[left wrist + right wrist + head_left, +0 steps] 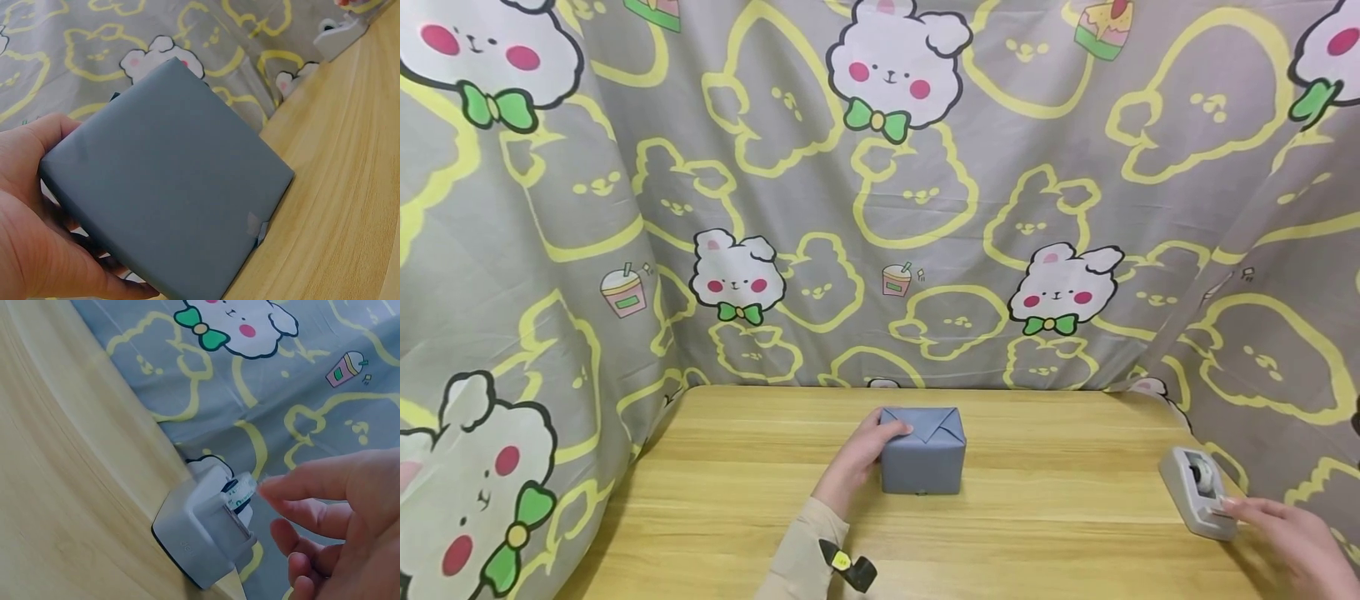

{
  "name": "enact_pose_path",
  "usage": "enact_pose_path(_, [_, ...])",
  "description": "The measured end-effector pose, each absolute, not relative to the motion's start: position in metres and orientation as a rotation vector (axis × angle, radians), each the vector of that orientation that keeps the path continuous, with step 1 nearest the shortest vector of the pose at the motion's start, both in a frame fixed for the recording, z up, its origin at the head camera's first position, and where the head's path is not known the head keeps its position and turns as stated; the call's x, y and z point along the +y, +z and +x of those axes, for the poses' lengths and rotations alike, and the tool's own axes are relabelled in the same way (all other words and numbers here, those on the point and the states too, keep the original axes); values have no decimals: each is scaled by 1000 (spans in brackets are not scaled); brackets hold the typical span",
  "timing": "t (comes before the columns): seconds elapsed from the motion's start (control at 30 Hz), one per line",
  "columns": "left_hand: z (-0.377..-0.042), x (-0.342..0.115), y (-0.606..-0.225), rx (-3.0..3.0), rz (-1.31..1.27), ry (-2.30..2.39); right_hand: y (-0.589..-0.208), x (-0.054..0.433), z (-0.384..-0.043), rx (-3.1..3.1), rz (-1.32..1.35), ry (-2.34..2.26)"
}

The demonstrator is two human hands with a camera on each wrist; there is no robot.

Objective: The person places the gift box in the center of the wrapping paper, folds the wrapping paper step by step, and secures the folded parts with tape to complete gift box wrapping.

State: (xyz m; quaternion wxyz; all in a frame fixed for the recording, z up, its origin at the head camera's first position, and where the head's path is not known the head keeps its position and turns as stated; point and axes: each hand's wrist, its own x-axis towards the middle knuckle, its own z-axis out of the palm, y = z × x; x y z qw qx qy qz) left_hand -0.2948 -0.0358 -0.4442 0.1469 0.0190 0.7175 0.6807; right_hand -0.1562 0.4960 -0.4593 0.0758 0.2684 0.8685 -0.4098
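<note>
A box wrapped in blue-grey paper [922, 467] stands on the wooden table, a folded triangular flap on its top. My left hand [868, 446] grips its left side, the thumb lying over the top edge. In the left wrist view one broad face of the box [169, 175] shows, with a small piece of tape and a lifted paper edge low on the right. At the table's right side is a grey tape dispenser [1197, 492] with a roll in it. Beside its cutting end my right hand [344, 512] pinches the end of the clear tape [240, 492] between thumb and forefinger.
The light wooden table [737, 467] runs back to a grey curtain [820, 200] printed with rabbits and yellow outlines. This curtain also hangs along both sides, close to the dispenser on the right. A black strap with a yellow tag [847, 565] is at my left sleeve.
</note>
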Motion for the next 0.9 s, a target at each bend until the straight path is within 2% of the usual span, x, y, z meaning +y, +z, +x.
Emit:
enact_pose_path(0.47, [-297, -35, -446, 2057, 58, 1966, -454, 481, -158, 2714, 996, -1262])
enact_pose_path(0.7, [-297, -35, -446, 2060, 55, 1964, -450, 488, -159, 2738, 891, -1212])
enact_pose_path(0.9, [-297, -35, -446, 2061, 60, 1961, -447, 487, -156, 2577, 853, -1442])
